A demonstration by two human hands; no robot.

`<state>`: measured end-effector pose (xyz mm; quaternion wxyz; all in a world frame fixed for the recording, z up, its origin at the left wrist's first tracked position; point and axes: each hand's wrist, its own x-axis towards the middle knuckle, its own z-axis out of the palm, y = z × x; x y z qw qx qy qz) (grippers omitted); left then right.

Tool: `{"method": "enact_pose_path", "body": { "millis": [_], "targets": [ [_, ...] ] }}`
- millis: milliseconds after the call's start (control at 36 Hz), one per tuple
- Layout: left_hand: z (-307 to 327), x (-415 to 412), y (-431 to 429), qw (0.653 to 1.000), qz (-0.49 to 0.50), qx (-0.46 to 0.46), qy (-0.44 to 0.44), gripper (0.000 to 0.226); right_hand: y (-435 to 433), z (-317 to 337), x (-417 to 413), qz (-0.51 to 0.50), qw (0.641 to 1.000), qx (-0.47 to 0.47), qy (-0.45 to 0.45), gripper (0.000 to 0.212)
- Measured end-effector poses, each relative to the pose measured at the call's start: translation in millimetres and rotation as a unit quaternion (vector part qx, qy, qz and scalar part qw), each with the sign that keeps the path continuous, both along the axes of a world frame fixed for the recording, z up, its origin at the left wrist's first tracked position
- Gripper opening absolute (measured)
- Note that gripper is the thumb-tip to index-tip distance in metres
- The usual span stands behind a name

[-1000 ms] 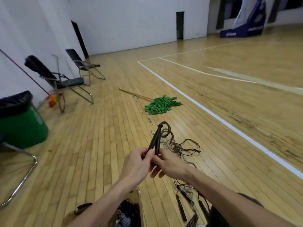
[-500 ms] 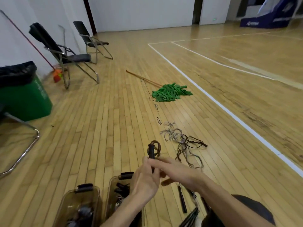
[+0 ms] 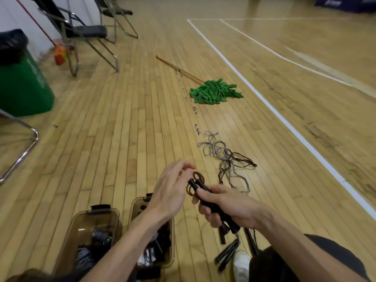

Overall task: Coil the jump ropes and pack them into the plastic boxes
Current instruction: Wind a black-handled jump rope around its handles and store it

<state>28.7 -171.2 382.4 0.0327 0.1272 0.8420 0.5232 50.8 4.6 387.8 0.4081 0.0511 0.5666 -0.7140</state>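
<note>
Both hands [image 3: 203, 200] hold the coiled jump rope [image 3: 200, 190] above the boxes [image 3: 114, 212].

Bare forearms [image 3: 305, 239], dark shorts [image 3: 284, 265], white shoe [image 3: 241, 263]

Counts: 2 hands, left hand [image 3: 169, 192] and right hand [image 3: 230, 206]. 1 coiled jump rope [image 3: 195, 183] in hand, its 2 black handles together. 2 plastic boxes [image 3: 81, 226], both holding ropes. 1 loose rope tangle [image 3: 225, 157] on the floor; rope count in it unclear. 1 green mop [image 3: 213, 91]. 1 green bin [image 3: 22, 86]. 2 folding chairs [image 3: 85, 31] at the back. Several spare black handles [image 3: 226, 253] by the knee, blurred.
</note>
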Motion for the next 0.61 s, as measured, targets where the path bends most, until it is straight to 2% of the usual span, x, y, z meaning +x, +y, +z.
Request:
{"method": "enact_pose_path", "body": {
  "millis": [83,139,194,250,333,361,472,611],
  "targets": [
    [2.6,2.3,6.5,0.977,-0.091,0.135,-0.139,0.037,-0.5,1.5,4.6,0.064,0.997,-0.033,-0.014,0.024],
    [4.0,3.2,7.9,0.963,-0.119,0.167,-0.172,0.047,0.9,0.2,6.8,0.089,0.995,-0.046,-0.018,0.025],
    [3.3,3.0,6.2,0.96,-0.13,0.163,-0.187,0.055,3.6,-0.1,7.5,0.103,0.993,-0.052,-0.012,0.028],
    [0.0,2.6,3.8,0.971,-0.135,0.121,-0.154,0.053,6.2,0.9,7.5,0.106,0.993,-0.056,-0.007,0.029],
    [-6.3,2.2,0.9,0.992,-0.113,-0.033,-0.044,0.051,10.7,2.2,8.6,0.108,0.993,-0.04,-0.008,0.031],
    [-8.3,1.9,0.4,0.994,-0.097,-0.05,-0.03,0.054,12.9,2.0,9.7,0.109,0.993,-0.037,-0.011,0.03],
    [-9.7,1.4,3.1,0.996,-0.085,-0.005,-0.031,0.054,20.6,3.8,15.0,0.118,0.993,-0.022,-0.009,0.013],
    [-7.1,0.1,6.9,0.997,-0.057,0.034,-0.04,0.043,23.2,0.4,22.5,0.134,0.99,0.031,0.005,0.031]
  ]
}}
